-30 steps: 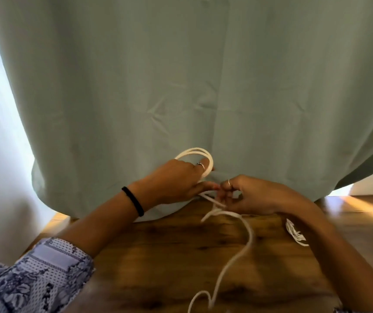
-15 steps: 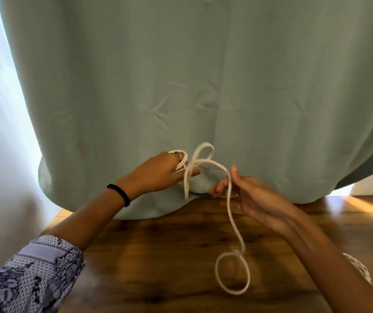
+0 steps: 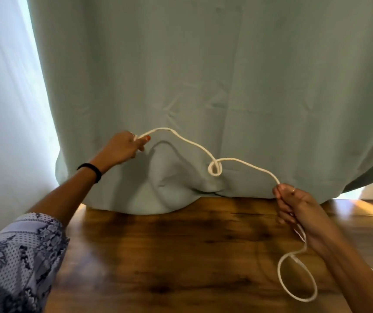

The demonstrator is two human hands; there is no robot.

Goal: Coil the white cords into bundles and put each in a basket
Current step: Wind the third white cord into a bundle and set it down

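Note:
A white cord (image 3: 192, 143) hangs in the air between my two hands, with a small loose loop (image 3: 214, 169) in its middle. My left hand (image 3: 124, 146) is raised at the left in front of the curtain and pinches one end of the cord. My right hand (image 3: 294, 204) is lower at the right and grips the cord; the rest runs down past the palm into a large loop (image 3: 281, 281) lying over the wooden table (image 3: 181, 256). No basket is in view.
A grey-green curtain (image 3: 203, 75) hangs right behind the table and bulges onto its far edge. A bright sheer curtain (image 3: 4, 109) fills the left side. My patterned left sleeve (image 3: 16, 263) is at the lower left.
My hands have moved apart, left hand up and left, right hand right and down. The coil that was at my left hand is drawn out into one long strand with a small loop.

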